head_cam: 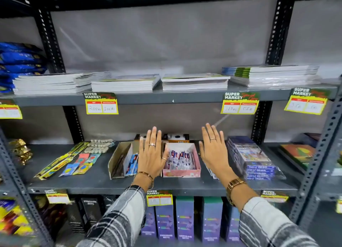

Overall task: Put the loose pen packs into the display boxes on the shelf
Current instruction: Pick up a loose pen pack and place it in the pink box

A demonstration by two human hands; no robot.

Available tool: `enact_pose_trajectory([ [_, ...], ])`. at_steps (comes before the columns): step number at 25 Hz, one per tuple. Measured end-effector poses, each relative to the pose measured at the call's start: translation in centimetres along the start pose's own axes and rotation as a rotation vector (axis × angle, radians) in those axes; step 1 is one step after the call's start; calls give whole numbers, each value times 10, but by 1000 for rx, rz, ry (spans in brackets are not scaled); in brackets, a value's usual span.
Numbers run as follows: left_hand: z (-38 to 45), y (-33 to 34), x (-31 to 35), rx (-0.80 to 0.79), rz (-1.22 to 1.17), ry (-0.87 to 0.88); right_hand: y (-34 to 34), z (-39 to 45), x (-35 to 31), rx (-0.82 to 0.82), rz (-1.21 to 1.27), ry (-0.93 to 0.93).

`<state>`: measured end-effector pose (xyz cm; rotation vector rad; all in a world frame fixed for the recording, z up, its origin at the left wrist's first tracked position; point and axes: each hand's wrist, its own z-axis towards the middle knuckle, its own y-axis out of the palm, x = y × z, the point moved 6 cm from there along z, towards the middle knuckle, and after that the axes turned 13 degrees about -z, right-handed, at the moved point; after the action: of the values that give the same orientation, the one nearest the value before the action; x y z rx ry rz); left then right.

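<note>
A pink display box full of pen packs stands on the middle shelf. To its left is a brown cardboard display box with several pen packs in it. My left hand is flat, fingers apart, over the gap between the two boxes and holds nothing. My right hand is also flat and empty, just right of the pink box. Some loose pen packs lie partly hidden under my right hand.
A stack of blue boxed sets sits right of my right hand. Yellow and coloured stationery packs lie at the shelf's left. Notebook stacks fill the upper shelf, purple boxes the lower one. Small boxes stand behind the pink box.
</note>
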<state>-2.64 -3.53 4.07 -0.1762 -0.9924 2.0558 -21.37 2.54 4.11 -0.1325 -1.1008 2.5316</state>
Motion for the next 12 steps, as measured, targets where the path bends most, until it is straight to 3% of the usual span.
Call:
enact_pose_trajectory([
  [4,-21,43,-10,-64,-32,31,59,-11,24,-357,29,100],
  [7,-34,78,-19,-91,-52,76,98,-20,36,-499,-9,220],
  [12,-49,125,-34,-254,-146,-31,143,-25,43,-710,-49,422],
])
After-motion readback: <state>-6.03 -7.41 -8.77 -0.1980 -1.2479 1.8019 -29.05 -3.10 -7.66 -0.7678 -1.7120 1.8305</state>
